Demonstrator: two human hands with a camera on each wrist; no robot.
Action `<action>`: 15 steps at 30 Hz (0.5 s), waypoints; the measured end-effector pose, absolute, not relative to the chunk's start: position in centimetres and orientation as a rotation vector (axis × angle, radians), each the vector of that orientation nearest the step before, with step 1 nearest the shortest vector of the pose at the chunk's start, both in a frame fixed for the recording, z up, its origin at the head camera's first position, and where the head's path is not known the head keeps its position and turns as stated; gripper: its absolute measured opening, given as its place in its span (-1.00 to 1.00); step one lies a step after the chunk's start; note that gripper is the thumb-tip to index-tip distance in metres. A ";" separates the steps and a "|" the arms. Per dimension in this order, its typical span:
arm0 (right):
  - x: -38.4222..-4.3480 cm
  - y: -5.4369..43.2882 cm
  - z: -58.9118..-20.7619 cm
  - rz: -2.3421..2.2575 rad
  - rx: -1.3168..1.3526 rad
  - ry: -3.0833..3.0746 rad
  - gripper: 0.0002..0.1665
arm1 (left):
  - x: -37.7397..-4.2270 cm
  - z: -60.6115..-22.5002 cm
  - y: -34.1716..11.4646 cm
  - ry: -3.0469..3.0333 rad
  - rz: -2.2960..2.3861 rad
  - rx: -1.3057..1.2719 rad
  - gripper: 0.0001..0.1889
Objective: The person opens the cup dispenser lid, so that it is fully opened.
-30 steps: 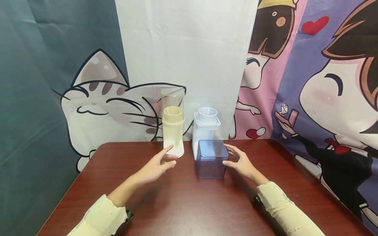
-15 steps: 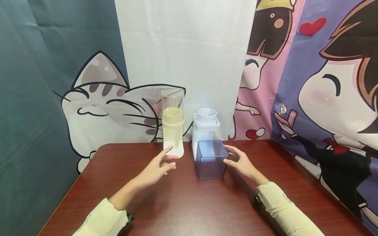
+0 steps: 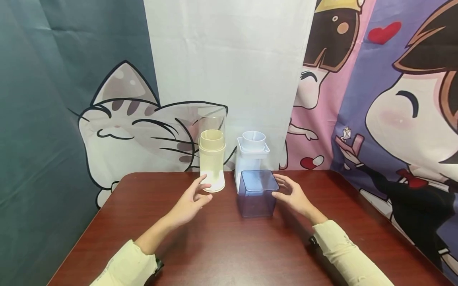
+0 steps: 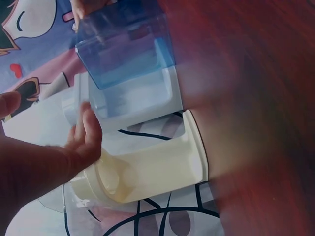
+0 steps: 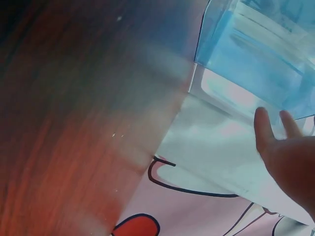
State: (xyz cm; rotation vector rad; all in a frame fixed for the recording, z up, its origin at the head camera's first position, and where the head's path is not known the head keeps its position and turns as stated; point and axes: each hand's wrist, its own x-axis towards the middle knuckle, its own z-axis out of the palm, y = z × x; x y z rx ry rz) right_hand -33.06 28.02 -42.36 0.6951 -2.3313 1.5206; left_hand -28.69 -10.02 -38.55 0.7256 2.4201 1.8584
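Observation:
A see-through blue square box (image 3: 258, 202) stands on the table in front of a white stand (image 3: 247, 163) with a round collar on top, partly hiding it. My right hand (image 3: 294, 198) is at the box's right side, thumb and fingertips right by its upper edge, fingers loosely bent. Left of these stands a cream stand (image 3: 212, 159) with a round collar and a clear cylinder (image 3: 212, 122) rising from it. My left hand (image 3: 186, 206) hovers in front of the cream stand's base, fingers spread and holding nothing. In the left wrist view, its fingers overlap the cream stand's collar (image 4: 110, 174).
The red-brown wooden table (image 3: 222, 254) carries all of these things, close to its far edge. Behind it hangs a printed cloth backdrop (image 3: 229, 59) with a cat and cartoon figures; it also lines both sides.
The head view has shifted slightly. My left hand has drawn a little to the left relative to the cream stand. The right hand and the blue box stay nearly as they were.

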 end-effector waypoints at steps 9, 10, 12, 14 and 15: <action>-32.8 26.5 -41.3 1.367 0.602 -2.306 -0.17 | -28.8 -38.8 -9.7 2.682 1.851 0.579 -0.26; -32.8 26.3 -41.2 1.339 0.580 -2.312 -0.16 | -28.9 -38.8 -9.7 2.689 1.860 0.565 -0.26; -32.8 25.8 -40.8 1.284 0.538 -2.324 -0.18 | -29.1 -38.9 -9.6 2.700 1.874 0.530 -0.26; -32.8 25.4 -40.5 1.242 0.499 -2.325 -0.21 | -29.3 -39.1 -9.5 2.706 1.885 0.502 -0.24; -32.8 25.3 -40.4 1.226 0.483 -2.322 -0.22 | -29.3 -39.1 -9.5 2.710 1.886 0.491 -0.23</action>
